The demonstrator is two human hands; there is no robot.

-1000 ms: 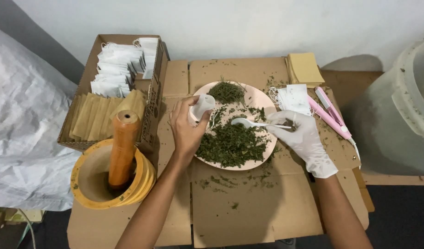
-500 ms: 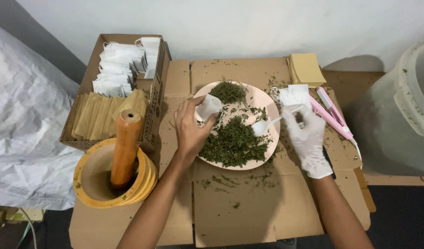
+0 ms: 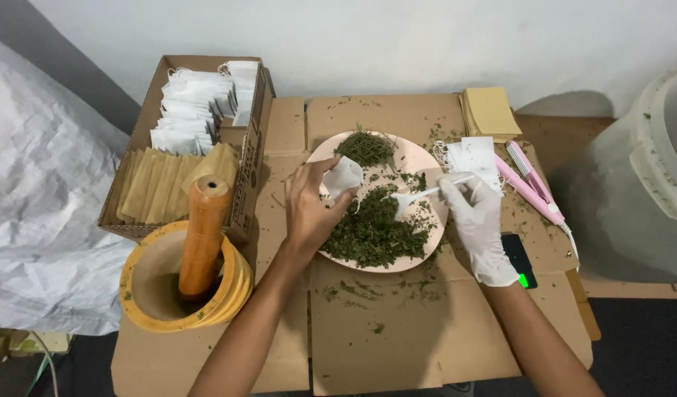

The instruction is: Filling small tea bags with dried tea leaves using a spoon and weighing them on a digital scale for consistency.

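My bare left hand (image 3: pixel 309 209) holds a small white paper bag (image 3: pixel 343 177) open over the pink plate (image 3: pixel 426 165). My right hand (image 3: pixel 476 220), in a white glove, grips a white plastic spoon (image 3: pixel 419 195) whose bowl hangs over the heap of dried green herb (image 3: pixel 371 231) on the plate, just right of the bag. A second small clump of herb (image 3: pixel 365 147) lies at the plate's far edge.
A yellow mortar (image 3: pixel 158 290) with a wooden pestle (image 3: pixel 204 235) stands at the left. Behind it a cardboard box (image 3: pixel 254 147) holds white bags and brown envelopes. A pink sealing tool (image 3: pixel 533 184), loose white bags (image 3: pixel 471 154), brown envelopes (image 3: pixel 489 110) and a dark scale (image 3: pixel 518 261) lie at right.
My right hand has lifted the spoon out of the herb heap and brought it left toward the bag. My left hand has kept the bag over the plate.
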